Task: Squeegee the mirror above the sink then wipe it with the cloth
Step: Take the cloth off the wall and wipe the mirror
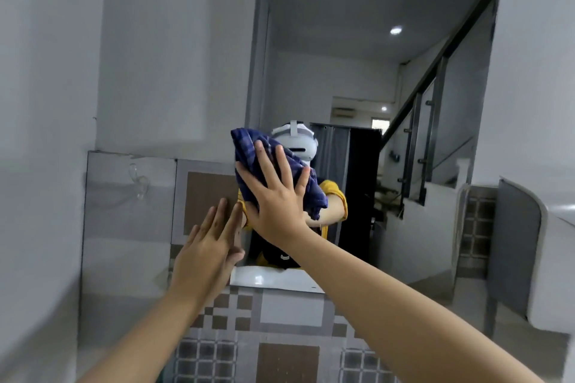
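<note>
Filling the middle and upper right of the head view, the mirror [357,78] hangs on a pale grey wall [174,56], its lower edge just above a band of brown, white and grey patterned tiles [280,314] that runs down to the bottom of the frame. In the glass are a ceiling with a round light, a staircase with a dark handrail on the right, and the person's reflection in a yellow top. A clear hook [138,180] sits on the tiled wall at the left, and a white curved fixture shows at the right edge; what it is cannot be told. The cloth [249,149] is dark blue with a faint lighter check, bunched and crumpled, with folds hanging from its lower right corner. It lies against the mirror's lower left part, just right of the mirror's left edge. The right hand [275,193] presses it flat to the glass with fingers spread and straight, palm over the cloth's lower half, so that the fabric shows above and to the right of the fingertips. The left hand [208,252] is lower and to the left, released, fingers straight and together, flat against the wall at the mirror's lower left corner, apart from the cloth.
</note>
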